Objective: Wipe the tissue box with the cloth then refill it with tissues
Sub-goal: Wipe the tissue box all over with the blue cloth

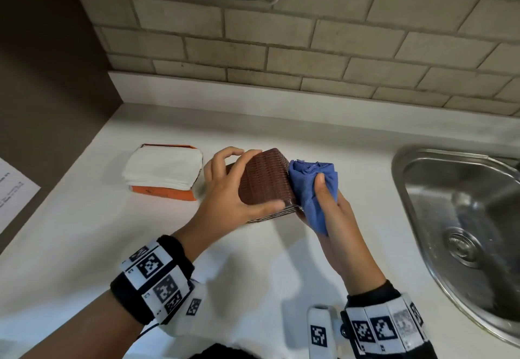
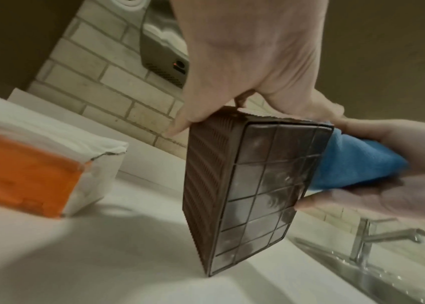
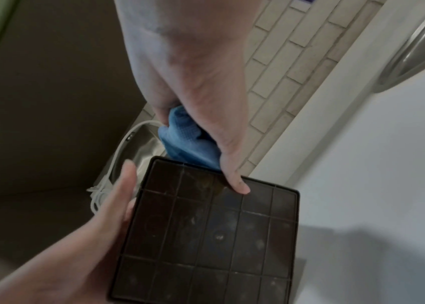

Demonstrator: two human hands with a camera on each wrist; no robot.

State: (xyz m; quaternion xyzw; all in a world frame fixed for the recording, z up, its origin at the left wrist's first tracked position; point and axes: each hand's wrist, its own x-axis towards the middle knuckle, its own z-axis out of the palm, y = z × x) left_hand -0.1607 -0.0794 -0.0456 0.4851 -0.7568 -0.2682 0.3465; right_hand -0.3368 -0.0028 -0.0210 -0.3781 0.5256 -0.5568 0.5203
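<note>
A brown woven tissue box is held tilted above the white counter; its gridded underside faces the wrist cameras. My left hand grips the box across its side, fingers over the top edge and thumb along the lower edge. Against the box's right end my right hand presses a bunched blue cloth, thumb on the cloth. A stack of white tissues lies in a torn orange pack to the left of the box.
A steel sink with a tap sits at the right. A tiled wall runs along the back, with a grey wall-mounted unit above. A dark panel stands at the left, beside a paper sheet.
</note>
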